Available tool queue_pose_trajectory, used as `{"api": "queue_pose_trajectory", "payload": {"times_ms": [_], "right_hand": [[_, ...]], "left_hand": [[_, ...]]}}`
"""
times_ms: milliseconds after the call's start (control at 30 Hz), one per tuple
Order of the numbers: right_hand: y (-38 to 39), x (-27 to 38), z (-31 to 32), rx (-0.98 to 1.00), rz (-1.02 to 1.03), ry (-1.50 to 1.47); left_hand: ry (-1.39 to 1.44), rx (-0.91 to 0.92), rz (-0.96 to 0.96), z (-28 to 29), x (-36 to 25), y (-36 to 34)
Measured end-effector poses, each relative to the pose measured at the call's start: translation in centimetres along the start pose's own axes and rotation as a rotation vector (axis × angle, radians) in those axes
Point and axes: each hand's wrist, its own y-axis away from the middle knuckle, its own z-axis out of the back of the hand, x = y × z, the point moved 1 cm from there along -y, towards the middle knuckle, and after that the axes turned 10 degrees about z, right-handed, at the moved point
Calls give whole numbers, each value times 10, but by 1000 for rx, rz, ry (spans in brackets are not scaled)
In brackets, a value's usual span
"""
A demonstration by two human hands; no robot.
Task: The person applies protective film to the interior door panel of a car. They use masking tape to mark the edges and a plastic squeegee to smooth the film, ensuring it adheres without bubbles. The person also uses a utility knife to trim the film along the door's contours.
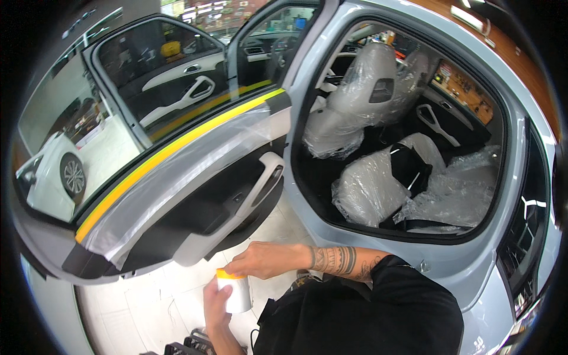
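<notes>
In front of my body, my left hand point(214, 303) is wrapped round a white roll of masking film point(239, 297) with a yellow tape band at its top end. My right hand point(271, 259) reaches across from the right, its fingertips closed on the yellow end. Exactly what those fingertips pinch is hidden. Beyond the roll stands the open rear car door point(207, 219). Yellow tape point(171, 155) runs along the base of its window, and translucent film point(183, 183) hangs from the tape over the upper door panel.
To the right is the pale blue car's rear door opening point(313, 204), with plastic-wrapped seats point(370, 189) inside. The front door point(171, 74) also stands open. A white car point(53, 168) is parked at the far left. Black objects point(192, 343) lie on the tiled floor point(136, 313) near the lower edge.
</notes>
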Motion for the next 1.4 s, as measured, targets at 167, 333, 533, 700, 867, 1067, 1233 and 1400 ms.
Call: {"api": "queue_pose_trajectory", "payload": {"times_ms": [167, 333, 533, 700, 867, 1067, 1233, 1400], "right_hand": [[-16, 1, -3, 81, 19, 104], [-25, 1, -3, 81, 148, 204], [-31, 9, -4, -6, 38, -61], [-30, 15, -2, 14, -5, -83], [-25, 15, 0, 43, -11, -84], [-15, 15, 0, 36, -22, -78], [-8, 11, -4, 104, -60, -30], [-1, 9, -3, 96, -37, -13]], "left_hand": [[-10, -48, -19, 4, -6, 12], [5, -31, -71, 3, -13, 20], [13, -25, -42, 2, -19, 27], [8, -21, -58, 1, -21, 28], [19, 12, -59, -1, -18, 26], [2, -2, -31, -1, -8, 21], [-94, -29, -73, -1, -4, 17], [-88, -35, -32, -5, -4, 16]]}}
